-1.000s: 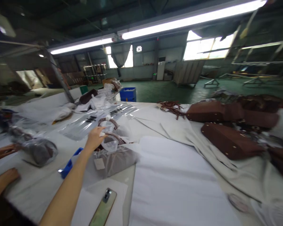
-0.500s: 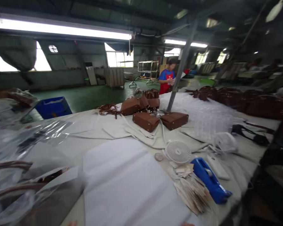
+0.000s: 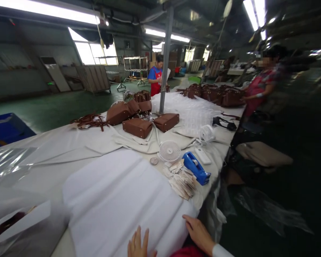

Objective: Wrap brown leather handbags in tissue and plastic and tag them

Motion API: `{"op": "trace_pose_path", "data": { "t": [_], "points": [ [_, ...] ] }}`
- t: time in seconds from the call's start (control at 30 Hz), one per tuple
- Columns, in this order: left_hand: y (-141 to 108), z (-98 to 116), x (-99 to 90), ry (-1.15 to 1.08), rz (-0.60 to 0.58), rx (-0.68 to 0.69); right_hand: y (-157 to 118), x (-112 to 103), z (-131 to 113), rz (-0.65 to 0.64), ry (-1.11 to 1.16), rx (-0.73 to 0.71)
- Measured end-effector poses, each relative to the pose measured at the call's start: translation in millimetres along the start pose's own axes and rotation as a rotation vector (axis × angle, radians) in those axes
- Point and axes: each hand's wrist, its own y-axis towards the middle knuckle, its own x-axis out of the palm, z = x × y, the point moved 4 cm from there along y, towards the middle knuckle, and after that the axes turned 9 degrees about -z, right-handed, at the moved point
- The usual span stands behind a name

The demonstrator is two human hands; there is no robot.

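A large white sheet [image 3: 117, 192] with soft folds covers the near part of the table. My left hand [image 3: 138, 244] rests on its lower part with fingers spread, holding nothing. At the sheet's right edge, my right hand [image 3: 199, 233] has its fingers over the border and appears to grip it; the undersides of the fingers are hidden. Past the sheet's right side lie a stack of paper tags [image 3: 183, 180] and a blue tape dispenser [image 3: 195, 167]. A clear plastic bag [image 3: 24, 221] with something brown inside lies to the left.
Brown handbags [image 3: 137, 127] and a bundle of brown straps [image 3: 89, 121] lie farther back, near a metal post [image 3: 166, 64]. Two white fans [image 3: 169, 151] stand on the table. A stool [image 3: 263, 153] is at the right. One person [image 3: 155, 76] stands behind the table, another [image 3: 262, 84] at the right.
The view has swung right and down, bringing the second person and the table's right edge into sight. Both my hands, barely visible before at the bottom, now show on the white sheet.
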Motion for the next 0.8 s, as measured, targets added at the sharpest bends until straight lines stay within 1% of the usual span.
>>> {"op": "trace_pose_path", "data": {
  "t": [0.1, 0.17, 0.27, 0.3, 0.33, 0.37, 0.43, 0.47, 0.5, 0.53, 0.57, 0.63, 0.7, 0.73, 0.8],
  "points": [
    [-13, 13, 6.7, -0.028, -0.097, 0.083, -11, 6, -12, 0.017, -0.122, -0.2],
    [-21, 27, 7.0, -0.051, -0.14, 0.175, -16, 11, -23, -0.042, -0.223, -0.293],
    [-27, 45, 7.9, -0.094, -0.203, 0.316, -16, 18, -35, -0.155, -0.33, -0.325],
    [-27, 48, 6.9, -0.11, -0.199, 0.36, -14, 18, -38, -0.177, -0.349, -0.328],
    [-26, 49, 3.7, -0.121, -0.157, 0.38, -10, 18, -41, -0.191, -0.362, -0.328],
    [-23, 45, -2.0, -0.122, -0.077, 0.362, -5, 17, -44, -0.201, -0.372, -0.326],
    [-15, 30, -18.4, -0.094, 0.107, 0.241, 11, 12, -50, -0.223, -0.397, -0.326],
    [-11, 20, -27.7, -0.069, 0.168, 0.161, 22, 8, -54, -0.237, -0.421, -0.327],
    [-6, 10, -36.3, -0.042, 0.183, 0.096, 35, 5, -57, -0.254, -0.45, -0.328],
    [-2, 1, -44.0, -0.021, 0.156, 0.061, 49, 2, -62, -0.271, -0.482, -0.331],
    [2, -8, -50.5, -0.006, 0.099, 0.044, 63, 0, -66, -0.291, -0.511, -0.342],
    [5, -19, -60.1, 0.005, -0.045, 0.04, 89, -2, -75, -0.33, -0.553, -0.38],
    [4, -25, -65.8, -0.008, -0.152, 0.033, 107, 0, -83, -0.368, -0.572, -0.433],
    [2, -26, -67.4, -0.02, -0.183, 0.029, 113, 1, -86, -0.386, -0.583, -0.456],
    [-6, -25, -68.6, -0.044, -0.209, 0.03, 119, 3, -89, -0.417, -0.608, -0.496]
  ]
}}
